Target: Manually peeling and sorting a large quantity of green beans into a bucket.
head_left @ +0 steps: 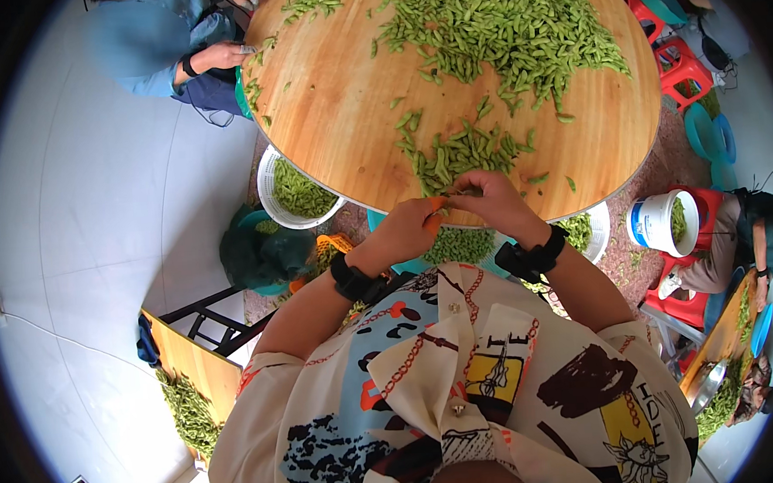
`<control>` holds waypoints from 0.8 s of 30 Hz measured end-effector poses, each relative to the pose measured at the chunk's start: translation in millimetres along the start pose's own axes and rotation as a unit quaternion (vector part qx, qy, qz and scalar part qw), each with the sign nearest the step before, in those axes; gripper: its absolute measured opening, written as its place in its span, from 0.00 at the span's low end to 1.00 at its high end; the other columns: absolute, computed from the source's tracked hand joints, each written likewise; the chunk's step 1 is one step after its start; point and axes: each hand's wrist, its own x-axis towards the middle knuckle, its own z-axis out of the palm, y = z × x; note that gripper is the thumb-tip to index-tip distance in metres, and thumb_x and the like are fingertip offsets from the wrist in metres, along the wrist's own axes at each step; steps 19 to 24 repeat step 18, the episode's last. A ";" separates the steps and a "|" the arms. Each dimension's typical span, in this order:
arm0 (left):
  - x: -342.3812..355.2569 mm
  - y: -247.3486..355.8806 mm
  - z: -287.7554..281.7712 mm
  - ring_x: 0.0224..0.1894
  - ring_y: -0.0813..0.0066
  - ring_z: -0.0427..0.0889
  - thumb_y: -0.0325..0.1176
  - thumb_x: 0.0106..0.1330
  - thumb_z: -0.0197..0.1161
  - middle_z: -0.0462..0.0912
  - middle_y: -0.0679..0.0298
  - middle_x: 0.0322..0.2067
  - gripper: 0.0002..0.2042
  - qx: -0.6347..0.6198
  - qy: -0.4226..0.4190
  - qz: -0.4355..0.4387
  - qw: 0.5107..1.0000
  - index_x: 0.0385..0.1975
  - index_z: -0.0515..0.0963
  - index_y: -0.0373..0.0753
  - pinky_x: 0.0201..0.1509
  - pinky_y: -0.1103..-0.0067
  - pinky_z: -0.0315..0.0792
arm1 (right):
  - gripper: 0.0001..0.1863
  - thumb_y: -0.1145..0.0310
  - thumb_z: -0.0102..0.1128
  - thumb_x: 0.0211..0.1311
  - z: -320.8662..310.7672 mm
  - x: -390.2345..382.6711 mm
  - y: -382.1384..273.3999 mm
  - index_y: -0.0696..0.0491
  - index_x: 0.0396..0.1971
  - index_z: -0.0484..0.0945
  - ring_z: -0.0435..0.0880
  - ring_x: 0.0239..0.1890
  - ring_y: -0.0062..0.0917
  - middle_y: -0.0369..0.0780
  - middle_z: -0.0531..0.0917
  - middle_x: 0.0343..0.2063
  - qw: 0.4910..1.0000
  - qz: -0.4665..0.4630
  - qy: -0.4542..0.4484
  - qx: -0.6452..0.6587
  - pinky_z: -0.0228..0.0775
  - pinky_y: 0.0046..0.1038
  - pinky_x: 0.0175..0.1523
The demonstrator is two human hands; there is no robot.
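My left hand (408, 228) and my right hand (496, 205) meet at the near edge of the round wooden table (327, 113). Both have their fingers pinched together, fingertip to fingertip. What lies between them is too small and covered to make out. Something orange shows at the fingers of my left hand. Just beyond the hands is a small heap of green soybean pods (465, 154), with a few loose pods around it. Below my hands, a teal basin (405, 266) holds shelled green beans (459, 245), partly hidden by my wrists.
A large pile of pods (515, 33) covers the table's far side. A white basket (270, 191) of pods stands below left, another (597, 230) at right. A person's hand (219, 56) rests at the far left edge. Red stools (682, 69) and a white bucket (656, 223) stand right.
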 end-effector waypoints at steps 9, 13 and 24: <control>-1.1 18.2 -18.9 0.13 0.89 0.60 0.31 0.63 0.48 0.66 0.74 0.14 0.10 -0.249 -0.143 -0.182 0.940 0.40 0.71 0.35 0.16 0.88 0.54 | 0.11 0.72 0.61 0.49 -8.9 -6.2 13.9 0.60 0.33 0.76 0.75 0.31 0.16 0.35 0.79 0.28 0.965 0.088 -0.019 0.247 0.67 0.18 0.37; -0.5 16.3 -18.6 0.13 0.89 0.60 0.32 0.62 0.51 0.67 0.74 0.14 0.09 -0.283 -0.138 -0.188 0.930 0.37 0.71 0.35 0.15 0.87 0.53 | 0.09 0.74 0.60 0.49 -0.7 -4.6 16.2 0.59 0.32 0.76 0.75 0.31 0.14 0.34 0.78 0.28 0.960 0.054 0.024 0.272 0.66 0.16 0.37; 7.6 2.3 -5.0 0.14 0.86 0.64 0.35 0.59 0.58 0.70 0.71 0.14 0.11 -0.120 0.011 -0.156 0.980 0.38 0.71 0.37 0.16 0.87 0.57 | 0.11 0.72 0.62 0.49 5.9 0.0 21.9 0.58 0.34 0.77 0.75 0.31 0.14 0.36 0.79 0.29 0.986 -0.001 0.081 0.144 0.66 0.17 0.39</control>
